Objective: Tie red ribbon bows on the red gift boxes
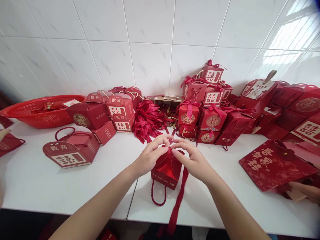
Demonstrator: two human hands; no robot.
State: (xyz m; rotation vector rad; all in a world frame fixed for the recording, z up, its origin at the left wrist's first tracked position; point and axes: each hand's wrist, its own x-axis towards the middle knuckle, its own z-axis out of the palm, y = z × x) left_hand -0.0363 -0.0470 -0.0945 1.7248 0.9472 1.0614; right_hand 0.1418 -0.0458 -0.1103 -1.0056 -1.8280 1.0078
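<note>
A small red gift box point(166, 176) stands on the table in front of me, its rounded flaps drawn up toward the top. My left hand point(153, 153) is at the box's upper left, with fingers curled in a pinch on the red ribbon point(169, 154) at the top. From the other side my right hand point(193, 158) meets it, thumb and fingertips closed on the same ribbon; the fingers partly hide the hold. One long ribbon tail point(178, 203) hangs past the table's front edge. A dark red cord handle point(158, 202) loops down in front of the box.
A heap of red ribbons point(148, 120) lies behind. Finished boxes point(212, 120) are stacked at the back right, others point(121, 113) at the back left near a red plastic basket point(47, 121). At right, another person's hand point(303, 190) is beside a flat red box point(275, 165).
</note>
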